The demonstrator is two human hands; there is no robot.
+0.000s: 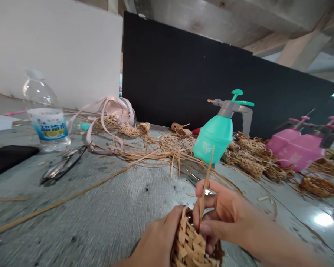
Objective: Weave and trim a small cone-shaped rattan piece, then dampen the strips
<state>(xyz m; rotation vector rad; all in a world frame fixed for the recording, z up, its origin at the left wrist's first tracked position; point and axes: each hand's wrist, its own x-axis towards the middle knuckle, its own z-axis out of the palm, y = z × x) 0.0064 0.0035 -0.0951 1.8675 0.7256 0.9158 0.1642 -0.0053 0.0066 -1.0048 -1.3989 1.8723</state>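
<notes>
A small woven basket (pixel 189 246) of flat tan strips sits at the bottom centre of the head view, partly cut off by the frame edge. My left hand (pixel 156 241) is closed round its left side. My right hand (pixel 221 215) is curled at the basket's rim and pinches a thin tan strip (pixel 207 174) that stands up from the weave. The basket's lower part is out of view.
On the grey table lie loose reed strips (pixel 161 150), several small woven pieces (pixel 249 161), a teal spray bottle (pixel 215 135), pink spray bottles (pixel 296 146), a water bottle (pixel 46 116), glasses (pixel 62 167), a black phone (pixel 8 157) and a pink bag (pixel 117 109). A black board (pixel 183 78) stands behind.
</notes>
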